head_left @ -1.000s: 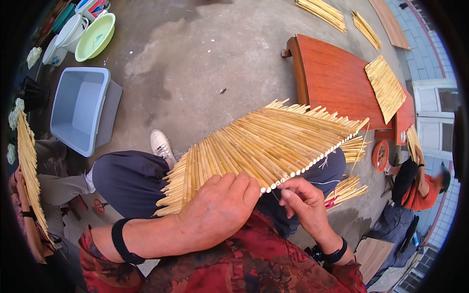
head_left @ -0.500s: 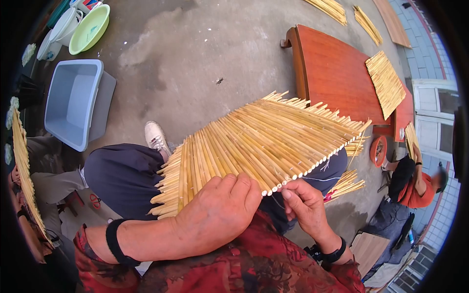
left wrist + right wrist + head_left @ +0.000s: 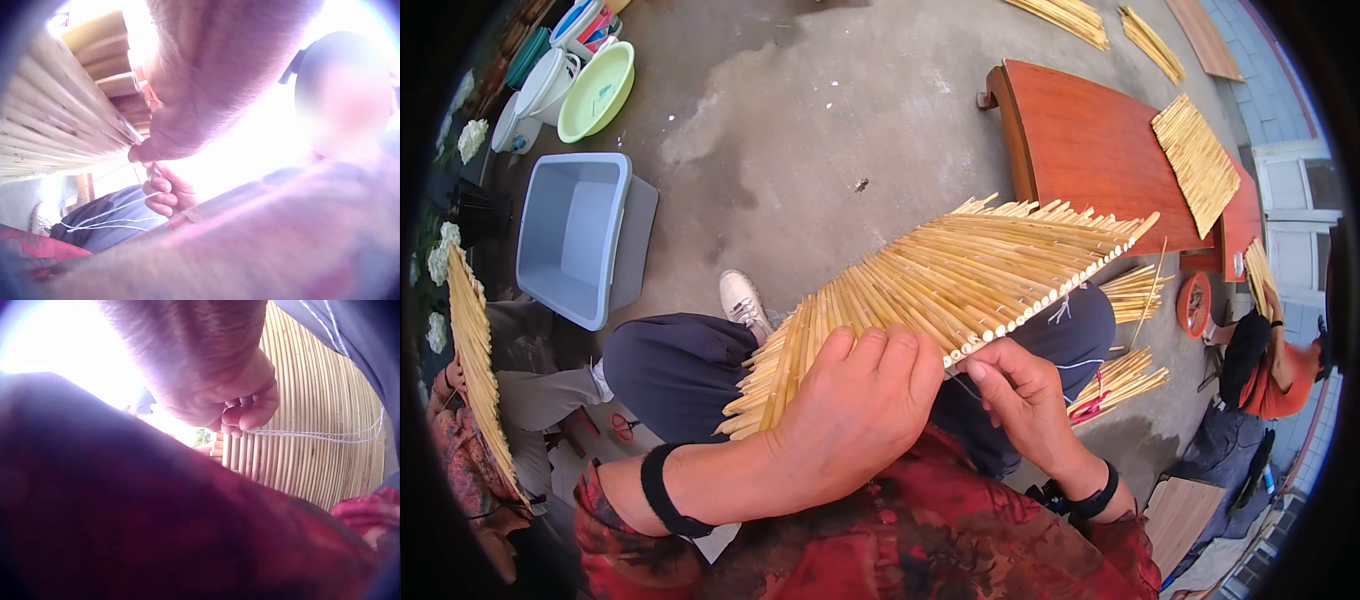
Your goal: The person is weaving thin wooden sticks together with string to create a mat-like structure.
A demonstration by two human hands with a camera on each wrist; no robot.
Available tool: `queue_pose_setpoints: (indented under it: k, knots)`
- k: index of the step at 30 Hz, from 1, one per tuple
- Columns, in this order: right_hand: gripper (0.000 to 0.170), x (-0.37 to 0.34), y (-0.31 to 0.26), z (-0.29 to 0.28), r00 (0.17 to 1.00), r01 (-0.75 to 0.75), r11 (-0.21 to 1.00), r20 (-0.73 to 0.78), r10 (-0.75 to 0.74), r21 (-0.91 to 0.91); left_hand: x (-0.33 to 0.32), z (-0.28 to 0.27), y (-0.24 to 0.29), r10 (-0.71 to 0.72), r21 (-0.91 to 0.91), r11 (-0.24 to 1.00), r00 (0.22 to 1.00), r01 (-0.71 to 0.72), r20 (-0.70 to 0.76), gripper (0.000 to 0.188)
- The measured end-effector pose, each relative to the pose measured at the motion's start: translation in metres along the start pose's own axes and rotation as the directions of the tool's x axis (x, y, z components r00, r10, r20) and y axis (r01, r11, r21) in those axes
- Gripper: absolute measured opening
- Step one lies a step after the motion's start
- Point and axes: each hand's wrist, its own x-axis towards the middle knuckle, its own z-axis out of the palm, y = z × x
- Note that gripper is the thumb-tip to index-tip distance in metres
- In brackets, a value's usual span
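Observation:
A mat of straight tan stalks point(image 3: 930, 270), sewn side by side, lies across the person's lap in the head view. My left hand point(image 3: 865, 405) grips its near corner, fingers over the top. In the left wrist view the thumb point(image 3: 147, 150) of that hand is at the mat's underside. Close beside it, my right hand point(image 3: 1025, 400) has thumb and forefinger pinched at the row of cut stalk ends point(image 3: 990, 335). White string point(image 3: 312, 434) runs from its curled fingers along the mat's underside in the right wrist view.
A red-brown low table point(image 3: 1100, 150) stands ahead right, a smaller stalk mat point(image 3: 1197, 165) on it. Loose stalks point(image 3: 1135, 290) lie right of the lap. A grey-blue tub point(image 3: 635, 240) and green basin point(image 3: 597, 92) are at left. Other people holding mats sit at left and far right.
The head view has shifted slightly. My right fingertips have come in close against the stalk ends, and the thread loop seen below them earlier shows less. The left hand keeps its grip.

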Motion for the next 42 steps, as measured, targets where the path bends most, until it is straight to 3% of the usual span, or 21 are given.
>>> queue_pose_setpoints:
  k: [2,4,5,7,9,11,13,15,19,25,31,38,42]
  knots:
    - [0.012,0.011,0.000,0.002,0.992,0.123,0.992,-0.016,-0.124,-0.031,0.008,0.000,-0.001,-0.008,0.051,0.999,1.000,0.007,0.025,0.035]
    - [0.011,0.028,0.009,0.006,0.918,0.377,0.917,-0.077,-0.388,-0.128,0.017,0.003,-0.002,-0.023,0.076,0.997,0.994,0.031,-0.110,0.032]
    - [0.011,0.030,0.005,0.005,0.910,0.393,0.912,-0.091,-0.404,-0.117,0.019,0.005,-0.005,-0.009,0.099,0.995,0.994,0.020,-0.108,0.032]
    - [0.010,0.034,-0.003,0.004,0.918,0.344,0.912,-0.127,-0.377,-0.225,0.024,0.008,-0.014,-0.082,-0.040,0.996,0.979,0.076,-0.187,0.032]
    - [0.011,0.037,-0.007,0.001,0.930,0.302,0.939,-0.168,-0.328,-0.163,0.022,0.010,-0.021,-0.093,-0.031,0.996,0.973,0.089,-0.209,0.031]
    - [0.012,0.038,-0.014,-0.003,0.973,0.159,0.983,-0.182,-0.140,0.094,0.021,0.010,-0.028,-0.112,-0.028,0.994,0.965,0.108,-0.236,0.030]
    - [0.012,0.043,-0.013,0.001,0.955,0.253,0.958,-0.192,-0.225,0.133,0.025,0.008,-0.035,-0.134,-0.053,0.991,0.961,0.125,-0.243,0.031]
    - [0.012,0.049,-0.016,0.004,0.989,0.144,0.925,-0.095,-0.118,0.352,0.027,0.006,-0.038,-0.119,-0.044,0.993,0.962,0.112,-0.246,0.031]
    - [0.016,0.061,-0.011,0.011,0.995,0.101,0.911,-0.029,-0.098,0.401,0.028,0.010,-0.040,-0.117,-0.034,0.993,0.964,0.113,-0.238,0.029]
    - [0.016,0.064,-0.023,0.011,0.997,-0.026,0.977,0.075,0.011,0.213,0.034,0.019,-0.040,-0.070,-0.032,0.997,0.950,0.063,-0.303,0.025]
    - [0.017,0.063,-0.011,0.010,0.994,0.112,0.979,-0.004,-0.113,0.172,0.038,0.023,-0.033,-0.040,-0.019,0.999,0.943,0.036,-0.331,0.017]
    - [0.017,0.045,-0.010,0.005,1.000,-0.013,0.979,-0.006,0.015,0.206,0.039,0.029,-0.028,-0.057,-0.058,0.998,0.924,0.037,-0.378,0.013]
    - [0.016,0.041,-0.006,0.003,0.999,0.041,0.991,-0.020,-0.039,0.126,0.039,0.029,-0.029,-0.042,-0.051,0.998,0.934,0.026,-0.356,0.013]
